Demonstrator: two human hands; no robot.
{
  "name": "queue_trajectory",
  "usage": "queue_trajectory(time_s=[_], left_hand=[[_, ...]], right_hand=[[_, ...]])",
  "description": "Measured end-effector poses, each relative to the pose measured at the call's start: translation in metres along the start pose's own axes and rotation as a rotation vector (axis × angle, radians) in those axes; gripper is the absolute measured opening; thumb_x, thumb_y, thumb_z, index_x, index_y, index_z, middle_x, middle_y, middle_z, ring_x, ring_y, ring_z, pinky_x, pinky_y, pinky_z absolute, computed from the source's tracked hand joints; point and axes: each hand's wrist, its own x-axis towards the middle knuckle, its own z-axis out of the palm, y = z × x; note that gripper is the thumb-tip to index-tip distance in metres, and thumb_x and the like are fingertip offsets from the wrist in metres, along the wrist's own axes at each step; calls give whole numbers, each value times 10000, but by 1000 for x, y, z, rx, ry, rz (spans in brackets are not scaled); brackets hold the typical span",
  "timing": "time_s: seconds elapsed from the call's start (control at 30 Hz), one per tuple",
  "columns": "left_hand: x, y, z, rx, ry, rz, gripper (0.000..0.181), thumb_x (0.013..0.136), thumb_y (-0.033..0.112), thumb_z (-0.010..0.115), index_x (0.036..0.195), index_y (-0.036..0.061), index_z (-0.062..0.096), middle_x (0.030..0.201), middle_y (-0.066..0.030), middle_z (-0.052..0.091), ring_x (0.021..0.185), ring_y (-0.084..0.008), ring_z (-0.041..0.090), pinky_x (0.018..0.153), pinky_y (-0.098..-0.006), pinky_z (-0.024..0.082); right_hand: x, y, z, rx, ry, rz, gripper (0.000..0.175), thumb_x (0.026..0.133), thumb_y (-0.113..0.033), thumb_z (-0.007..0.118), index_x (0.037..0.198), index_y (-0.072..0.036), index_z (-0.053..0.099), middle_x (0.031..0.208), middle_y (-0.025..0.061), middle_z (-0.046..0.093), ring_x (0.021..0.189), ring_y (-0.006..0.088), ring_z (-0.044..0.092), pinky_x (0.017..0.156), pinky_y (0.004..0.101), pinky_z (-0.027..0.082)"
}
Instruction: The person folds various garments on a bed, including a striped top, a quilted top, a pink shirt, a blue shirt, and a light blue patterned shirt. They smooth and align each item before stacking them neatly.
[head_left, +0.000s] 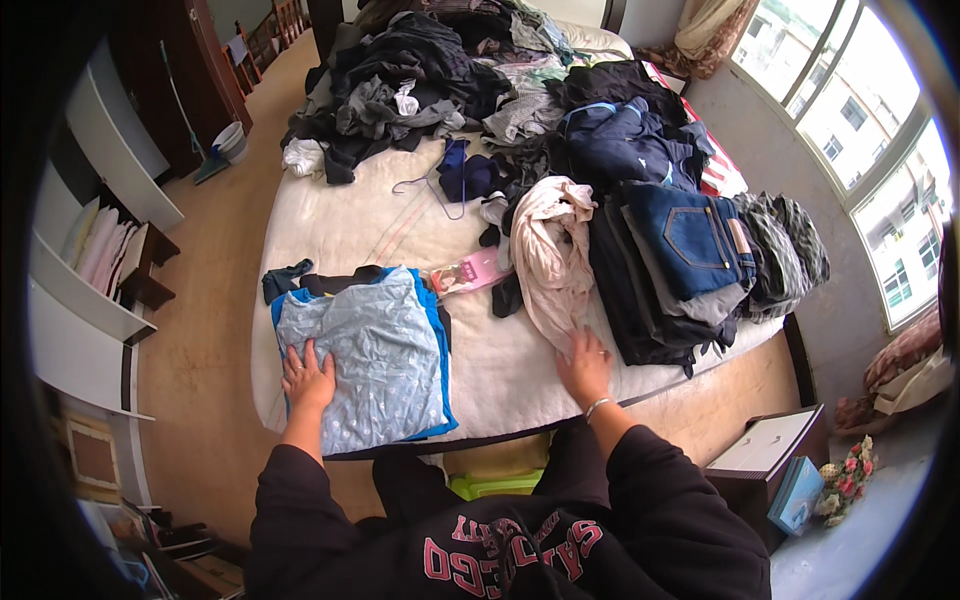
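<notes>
Fingers spread, my left hand (308, 379) rests flat on a light blue patterned garment (367, 352), which lies on top of a folded stack with bright blue cloth at its edge. My right hand (586, 367) touches the lower end of a pale pink scarf or cloth (551, 247); whether the fingers grip it I cannot tell. Just right of it stands a tall stack of folded trousers, with blue jeans (694, 240) on top. Between the two stacks lies a pink printed package (469, 274), with a dark sock-like piece (508, 297) beside it.
A heap of dark clothes (420, 60) covers the far part of the bed (337, 217). A purple hanger (427, 180) and a navy jacket (622, 142) lie nearer. On the right are a window wall and a low cabinet (765, 442); on the left, open shelves (97, 292) and a bucket (231, 142).
</notes>
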Motion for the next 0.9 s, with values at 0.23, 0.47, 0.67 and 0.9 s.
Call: queue_trajectory(time_s=[0.23,0.47,0.67,0.9], left_hand=[[-51,37,-14,-96,360,110,585,888,295,587,1436,187,415,1566,-160,256,1450,-376,232,1134,-553,215],[-177,139,18,-1128,-440,455,494,940,282,613,1355,50,479,1278,-122,582,1179,-268,554,984,-381,443],[-210,176,19,-1544,-1013,37,427,947,330,621,1223,5,589,1037,-123,694,896,-211,675,797,-359,547],[-248,144,11,-871,-1053,349,337,936,272,655,1119,-9,683,1002,-75,716,868,-108,646,788,-286,525]], right_hand=[[22,26,15,316,-286,225,526,835,-300,668,1323,-156,532,1234,206,614,1131,389,586,933,466,479],[-53,-74,-11,762,-152,-221,237,833,-161,600,1041,-62,542,960,232,650,928,444,619,774,515,490],[-132,-82,-58,853,-534,-517,382,900,-296,610,1154,-64,442,867,264,649,764,458,632,696,533,495],[-113,-11,-27,1395,-564,458,450,993,-418,545,1278,-70,551,1057,73,679,930,182,660,778,348,543]])
